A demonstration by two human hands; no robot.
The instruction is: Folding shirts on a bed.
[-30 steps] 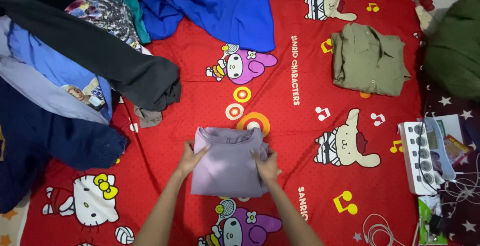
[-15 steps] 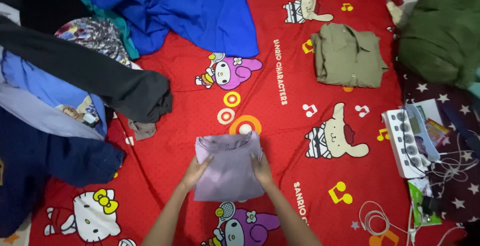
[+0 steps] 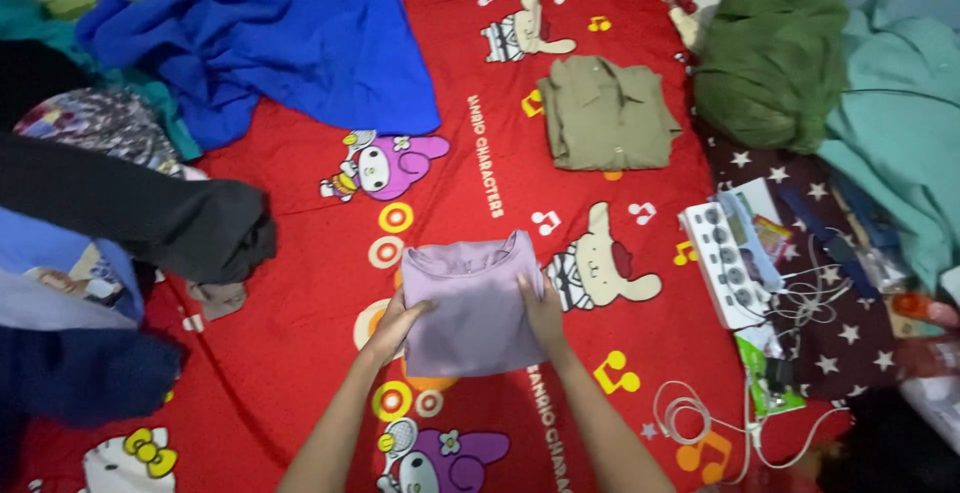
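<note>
Since a second ago the folded lilac top [image 3: 470, 303] has shifted on the red sheet [image 3: 300, 253]: it lay by the orange rings near the purple-hooded figure and now sits further right, its edge just beside the striped cartoon dog print. Both hands went with it and kept to the same sides of the bundle. The view has also swung right, bringing a teal cloth [image 3: 900, 123] into sight.

The left hand [image 3: 400, 318] clasps the top's left edge, fingers curled over the cloth and thumb on top. The right hand [image 3: 543, 311] grips the right edge the same way. The top stays a neat rectangle, collar away from the person, so the fold looks finished and the bundle seems to be in transit across the sheet.

Further up lies a folded olive shirt [image 3: 605, 113], well apart. Right of it a green heap [image 3: 775, 48] sits. A white power strip [image 3: 725, 263] with cables lies near the right hand's side. Left of the top a black garment [image 3: 140, 213], a blue cloth [image 3: 270, 43] and a navy pile [image 3: 80, 373] remain unfolded. Nothing lies between the top and the shirt.
</note>
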